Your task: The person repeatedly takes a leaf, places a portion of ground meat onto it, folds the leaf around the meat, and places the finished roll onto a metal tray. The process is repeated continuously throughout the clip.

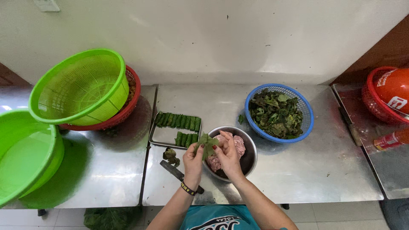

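In the head view, both hands met above the near rim of a steel bowl [251, 150] that held pink minced meat [230, 149]. The left hand [193, 164] and the right hand [226, 156] each pinched a green leaf [207, 144] between thumb and fingers, the leaf held just over the meat.

Just left of the bowl lay a metal tray [164, 136] with rolled green leaf parcels [179, 121] in two rows. A knife [179, 173] and a small heap of leaf scraps [171, 156] lay near the left wrist, close to the table's front edge. Behind the bowl on the right stood a blue basket [310, 117] full of loose leaves, almost touching the bowl.

Far left, a green colander [81, 85] sat tilted in a red basket [133, 100], beside a green basin [30, 153]. The steel table [324, 170] was bare to the right of the bowl, up to a seam.
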The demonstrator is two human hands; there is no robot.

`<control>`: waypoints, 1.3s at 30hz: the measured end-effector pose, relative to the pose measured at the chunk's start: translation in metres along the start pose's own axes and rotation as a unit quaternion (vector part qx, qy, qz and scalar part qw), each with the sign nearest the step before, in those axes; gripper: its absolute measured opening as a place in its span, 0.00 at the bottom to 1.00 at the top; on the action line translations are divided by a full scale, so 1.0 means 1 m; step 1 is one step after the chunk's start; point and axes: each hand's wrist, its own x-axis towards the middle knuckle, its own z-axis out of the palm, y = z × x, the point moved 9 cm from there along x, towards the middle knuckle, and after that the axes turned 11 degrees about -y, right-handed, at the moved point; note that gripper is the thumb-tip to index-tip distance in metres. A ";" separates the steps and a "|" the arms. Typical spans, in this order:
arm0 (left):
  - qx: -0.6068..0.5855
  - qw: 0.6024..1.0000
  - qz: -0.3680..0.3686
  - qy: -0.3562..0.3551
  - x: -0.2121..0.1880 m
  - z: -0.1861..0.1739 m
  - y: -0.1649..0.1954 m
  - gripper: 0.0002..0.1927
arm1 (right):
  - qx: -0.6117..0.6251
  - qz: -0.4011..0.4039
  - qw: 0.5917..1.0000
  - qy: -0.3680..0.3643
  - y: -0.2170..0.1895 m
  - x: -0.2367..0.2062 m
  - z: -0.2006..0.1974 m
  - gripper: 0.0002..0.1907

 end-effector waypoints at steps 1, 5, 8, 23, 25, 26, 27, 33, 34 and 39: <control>0.000 1.000 0.005 0.003 0.001 0.001 0.001 0.10 | 0.001 -0.016 1.000 -0.003 -0.001 -0.001 0.001 0.29; -0.004 1.000 0.006 0.006 0.000 0.004 0.002 0.10 | -0.007 -0.036 0.999 0.007 -0.001 -0.002 0.003 0.22; -0.011 1.000 0.010 -0.018 -0.005 0.008 0.006 0.09 | -0.061 -0.028 0.997 0.026 -0.008 -0.004 0.001 0.16; 0.034 0.990 -0.079 -0.112 0.003 0.006 0.002 0.10 | -0.018 0.055 0.998 -0.021 0.032 -0.001 -0.017 0.05; 0.061 0.989 -0.070 -0.117 0.007 0.002 0.002 0.09 | -0.002 0.072 0.997 -0.031 0.040 0.001 -0.019 0.05; 0.058 0.989 -0.072 -0.116 0.009 0.000 -0.001 0.09 | 0.020 0.070 0.997 -0.037 0.043 0.002 -0.018 0.05; 0.055 0.989 -0.074 -0.116 0.010 -0.001 -0.004 0.08 | 0.041 0.068 0.996 -0.043 0.045 0.002 -0.018 0.05; 0.015 0.997 -0.041 -0.066 0.011 -0.005 -0.016 0.07 | 0.068 0.063 0.995 -0.024 0.054 0.002 -0.016 0.06; 0.018 0.996 -0.054 -0.071 0.010 -0.005 -0.020 0.07 | 0.069 0.071 0.995 -0.018 0.055 0.002 -0.017 0.05; 0.053 0.988 -0.099 -0.106 0.007 -0.004 -0.028 0.05 | 0.047 0.078 0.996 -0.019 0.042 0.003 -0.025 0.05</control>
